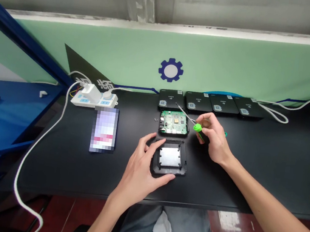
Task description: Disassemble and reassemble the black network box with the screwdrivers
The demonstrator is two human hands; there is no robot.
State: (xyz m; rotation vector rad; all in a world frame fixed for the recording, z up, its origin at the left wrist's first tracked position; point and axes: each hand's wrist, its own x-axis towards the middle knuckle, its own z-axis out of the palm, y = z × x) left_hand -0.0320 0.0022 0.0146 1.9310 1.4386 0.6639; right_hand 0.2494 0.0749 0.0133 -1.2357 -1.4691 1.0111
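Black cover (170, 158) on desk (265, 164), gripped at edge by left hand (140, 169). Green screwdriver (192, 123) pinched in right hand (214, 139) over open circuit board (174, 122). Cover judged light, rigid; board fragile, best held by rim.

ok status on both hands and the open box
Left hand grips cover. Right hand holds screwdriver by circuit board. Phone apart, left.

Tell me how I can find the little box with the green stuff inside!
Look at the black table, then at the row of four shut black boxes along its back edge. Just in front of the leftmost one lies the open box, beside the right hand with the green screwdriver. It alone shows a green circuit board; the lid below it shows a silver plate.
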